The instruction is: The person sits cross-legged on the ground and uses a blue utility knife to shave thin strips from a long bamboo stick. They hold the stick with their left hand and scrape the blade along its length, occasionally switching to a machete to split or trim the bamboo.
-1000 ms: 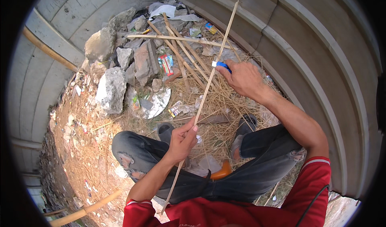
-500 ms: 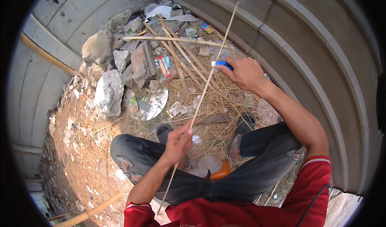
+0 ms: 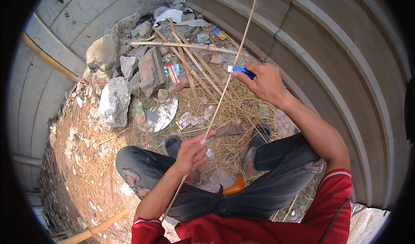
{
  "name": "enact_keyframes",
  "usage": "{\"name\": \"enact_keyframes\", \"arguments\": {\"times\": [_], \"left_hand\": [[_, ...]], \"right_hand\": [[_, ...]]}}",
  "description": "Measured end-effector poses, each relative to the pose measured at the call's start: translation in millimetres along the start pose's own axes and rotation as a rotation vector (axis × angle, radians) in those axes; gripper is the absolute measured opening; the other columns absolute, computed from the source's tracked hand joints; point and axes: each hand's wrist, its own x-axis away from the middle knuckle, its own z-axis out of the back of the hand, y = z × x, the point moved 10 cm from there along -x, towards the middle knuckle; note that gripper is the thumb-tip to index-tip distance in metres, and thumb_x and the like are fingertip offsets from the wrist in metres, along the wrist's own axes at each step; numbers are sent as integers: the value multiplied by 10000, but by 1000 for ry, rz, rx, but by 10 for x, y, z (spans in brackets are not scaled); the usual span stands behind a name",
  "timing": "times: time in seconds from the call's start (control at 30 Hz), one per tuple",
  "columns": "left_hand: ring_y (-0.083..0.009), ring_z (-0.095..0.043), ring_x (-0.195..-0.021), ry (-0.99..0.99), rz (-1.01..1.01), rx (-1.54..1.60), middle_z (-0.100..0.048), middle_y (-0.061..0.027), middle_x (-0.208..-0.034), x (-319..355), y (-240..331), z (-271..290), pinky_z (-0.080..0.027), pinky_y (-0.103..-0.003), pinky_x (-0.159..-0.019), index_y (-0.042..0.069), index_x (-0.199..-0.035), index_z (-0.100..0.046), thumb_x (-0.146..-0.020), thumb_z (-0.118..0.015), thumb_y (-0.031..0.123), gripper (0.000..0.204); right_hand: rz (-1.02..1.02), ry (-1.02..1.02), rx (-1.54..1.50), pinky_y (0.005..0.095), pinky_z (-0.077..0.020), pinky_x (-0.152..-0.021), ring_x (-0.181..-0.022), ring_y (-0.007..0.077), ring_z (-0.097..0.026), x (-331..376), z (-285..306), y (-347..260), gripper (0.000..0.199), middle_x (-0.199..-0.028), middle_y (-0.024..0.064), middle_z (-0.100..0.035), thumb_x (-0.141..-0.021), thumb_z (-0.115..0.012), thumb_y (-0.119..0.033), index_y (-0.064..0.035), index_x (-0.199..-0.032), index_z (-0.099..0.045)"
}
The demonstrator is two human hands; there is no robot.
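A long, thin bamboo stick (image 3: 221,97) slants from above my lap up toward the metal wall. My left hand (image 3: 191,154) is closed round its lower part, and the lower end passes beneath my left forearm. In my right hand (image 3: 266,83) is a blue cutter knife (image 3: 243,72), gripped between thumb and fingers. Its short pale blade lies against the stick's upper half. The stick's far tip stands free, looking slightly frayed. Straw-like shavings (image 3: 242,107) cover the ground below the knife. Something white shows beside my left fingers.
Grey rubble (image 3: 114,101) and broken brick lie at the left, next to several bamboo poles (image 3: 186,64) and litter. A corrugated metal wall (image 3: 337,71) curves close on my right. An orange curved object (image 3: 235,185) rests between my legs; a bamboo pole (image 3: 93,230) is at lower left.
The stick has turned slightly, and its lower end has moved a little left. Both hands keep their hold, with the blade still at the stick. The whole view has shifted slightly.
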Motion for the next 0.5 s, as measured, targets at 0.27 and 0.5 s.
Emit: {"name": "enact_keyframes", "arguments": {"times": [0.27,0.5], "left_hand": [[-45,-274,-370,-140,101,349,-308,78,-540,59,-73,-120,-255,-221,-380,-8,-1546,-388,-1118,-409,235,493],[-40,-269,-395,-40,44,92,-291,70,-547,16,-40,-49,-259,-218,-398,1,-1548,-408,-1121,-428,244,491]], "right_hand": [[56,114,-21,447,-486,-533,-544,373,-623,-13,168,-86,486,-584,158,-612,-923,-711,-534,-61,-816,-752],[38,91,-250,369,-469,-564,-584,250,-614,-98,354,133,357,-643,78,-601,-858,-830,-365,-55,-1012,-744]]}}
